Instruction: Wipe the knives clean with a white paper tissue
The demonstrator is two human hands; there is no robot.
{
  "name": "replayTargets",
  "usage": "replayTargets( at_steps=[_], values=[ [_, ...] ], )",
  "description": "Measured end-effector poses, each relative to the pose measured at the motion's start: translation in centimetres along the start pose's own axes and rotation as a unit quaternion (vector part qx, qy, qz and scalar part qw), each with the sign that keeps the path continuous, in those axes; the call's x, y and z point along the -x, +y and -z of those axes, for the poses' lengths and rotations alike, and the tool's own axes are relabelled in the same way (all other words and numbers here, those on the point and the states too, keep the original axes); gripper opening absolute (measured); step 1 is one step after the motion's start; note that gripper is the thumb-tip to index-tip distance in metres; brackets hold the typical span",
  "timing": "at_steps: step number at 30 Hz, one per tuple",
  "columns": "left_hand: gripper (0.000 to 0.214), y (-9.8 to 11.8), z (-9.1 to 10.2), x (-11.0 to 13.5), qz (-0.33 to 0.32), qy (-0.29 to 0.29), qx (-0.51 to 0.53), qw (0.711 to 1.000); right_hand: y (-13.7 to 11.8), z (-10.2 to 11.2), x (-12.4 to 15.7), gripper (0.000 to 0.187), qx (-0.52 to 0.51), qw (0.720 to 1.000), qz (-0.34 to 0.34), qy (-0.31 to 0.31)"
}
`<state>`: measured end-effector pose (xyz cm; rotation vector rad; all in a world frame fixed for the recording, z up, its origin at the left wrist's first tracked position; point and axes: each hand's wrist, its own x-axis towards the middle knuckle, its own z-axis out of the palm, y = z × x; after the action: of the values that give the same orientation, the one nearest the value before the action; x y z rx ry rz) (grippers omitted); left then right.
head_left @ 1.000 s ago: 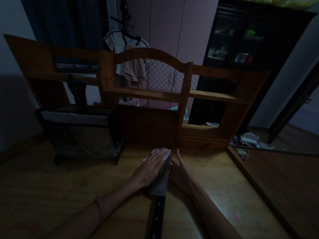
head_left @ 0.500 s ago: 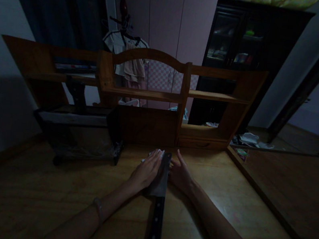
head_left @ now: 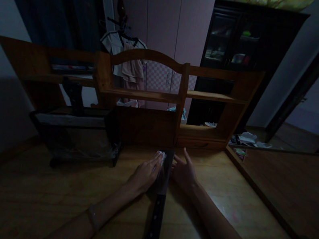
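Observation:
A kitchen knife with a broad dark blade (head_left: 164,177) and a black riveted handle (head_left: 154,224) lies on the wooden desk, its handle toward me. My left hand (head_left: 146,173) presses a crumpled white tissue (head_left: 160,154) against the left side of the blade near its far end. To the right of the blade is my right hand (head_left: 184,172), thumb raised and apart from the fingers. Its fingertips reach the blade's right edge; whether they touch it I cannot tell. Neither hand is on the handle.
On the left of the desk (head_left: 72,199) stands a dark-framed knife block (head_left: 73,137), with a black-handled tool (head_left: 74,95) in it. A wooden shelf unit (head_left: 151,95) runs along the back. Beyond the right edge is a lower wooden surface (head_left: 284,177). The room is dim.
My left fingers have drawn together around the tissue, which shows less on their left side. My right hand has shifted slightly right. The blade's far end looks turned wider toward me.

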<state>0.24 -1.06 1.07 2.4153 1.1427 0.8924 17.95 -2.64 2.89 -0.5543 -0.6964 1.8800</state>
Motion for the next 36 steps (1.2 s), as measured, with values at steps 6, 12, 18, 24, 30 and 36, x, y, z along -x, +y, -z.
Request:
replayTargets(
  at_steps=[6, 12, 18, 24, 30, 36],
  values=[
    [0.048, 0.7, 0.3, 0.3, -0.013, -0.022, 0.011, 1.000, 0.0, 0.6, -0.1, 0.056, 0.009, 0.999, 0.026, 0.032],
    [0.047, 1.0, 0.5, 0.3, -0.016, -0.010, -0.007, 1.000, 0.4, 1.0, -0.3, 0.054, 0.010, 0.999, 0.031, 0.028],
    [0.047, 1.5, 0.7, 0.6, -0.013, -0.001, -0.056, 0.998, 0.5, 1.2, -0.7, 0.055, 0.013, 0.999, 0.028, 0.034],
    [0.045, 2.9, 0.9, 1.1, -0.089, -0.035, -0.048, 0.994, 0.8, 1.4, -0.9, 0.053, -0.006, 0.999, 0.037, 0.036],
    [0.045, 3.2, 1.1, 1.0, -0.143, -0.076, -0.030, 0.986, 0.9, 1.7, -1.2, 0.048, -0.031, 0.997, 0.037, 0.062],
    [0.046, 2.6, 0.8, 0.8, -0.162, -0.106, -0.015, 0.981, 1.1, 2.2, -1.5, 0.047, -0.019, 0.996, 0.033, 0.081]
  ],
)
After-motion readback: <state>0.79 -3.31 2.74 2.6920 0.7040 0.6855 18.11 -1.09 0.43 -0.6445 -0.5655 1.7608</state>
